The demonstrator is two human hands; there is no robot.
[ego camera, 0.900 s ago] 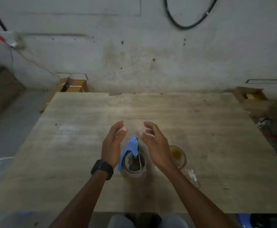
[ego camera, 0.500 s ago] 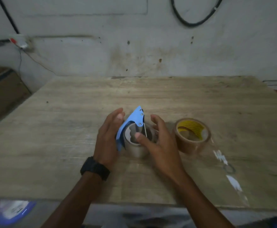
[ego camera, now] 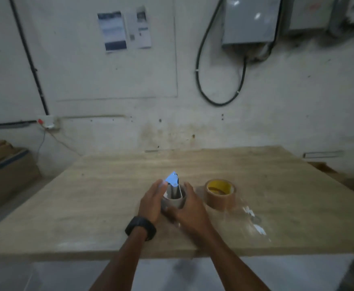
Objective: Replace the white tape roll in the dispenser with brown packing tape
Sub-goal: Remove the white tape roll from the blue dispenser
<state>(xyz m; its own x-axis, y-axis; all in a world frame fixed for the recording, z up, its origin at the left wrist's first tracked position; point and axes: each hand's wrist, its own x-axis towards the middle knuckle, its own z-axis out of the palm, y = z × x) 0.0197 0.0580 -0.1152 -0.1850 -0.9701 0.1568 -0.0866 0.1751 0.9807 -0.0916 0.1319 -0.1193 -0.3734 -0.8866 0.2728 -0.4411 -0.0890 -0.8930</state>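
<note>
Two hands meet around the white tape roll [ego camera: 174, 202], which sits in the blue plastic dispenser [ego camera: 172, 178] at the middle of the pale wooden bench [ego camera: 87, 206].
The left hand [ego camera: 153, 201], wearing a black wristwatch [ego camera: 140, 227], lays near-straight fingers [ego camera: 161, 186] flat against the dispenser's 9 o'clock side. The right hand [ego camera: 189, 208] curls around the roll from 3 o'clock, thumb across its front. The brown packing tape roll with a yellow core [ego camera: 220, 199] stands apart at 3 o'clock. A clear plastic scrap [ego camera: 253, 220] lies at 4 o'clock, and a cardboard box [ego camera: 6, 175] sits off the bench at 9 o'clock.
</note>
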